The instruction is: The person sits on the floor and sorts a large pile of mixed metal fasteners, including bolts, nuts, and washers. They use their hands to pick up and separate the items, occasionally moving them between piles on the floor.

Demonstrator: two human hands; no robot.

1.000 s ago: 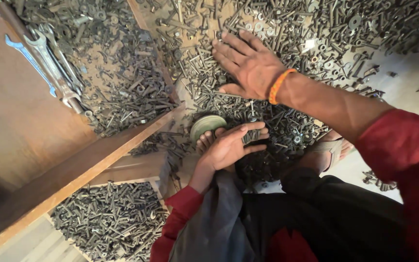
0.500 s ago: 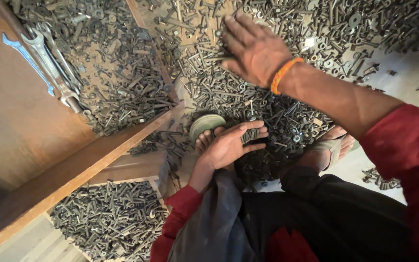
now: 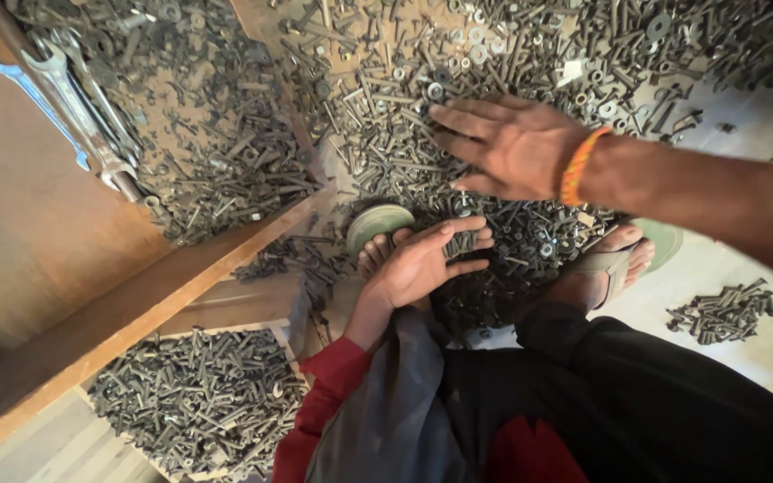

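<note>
Our right hand lies flat, palm down, fingers spread, on the large heap of dark bolts, nuts and washers that covers the floor from 11 to 2 o'clock. The flat, open grip suits raking through loose fasteners rather than lifting one; it pinches nothing.

Our left hand, at centre, is cupped with the fingers curled around a small bunch of bolts, held close to the body, apparently as a collecting store.

Just beside that hand, at 10 o'clock from it, a round green disc rests near our bare toes. At 9 o'clock, spanners lie on a wooden board. A wooden tray of bolts sits at 7 o'clock. A small separate pile lies at 4 o'clock, well apart from the main heap.
</note>
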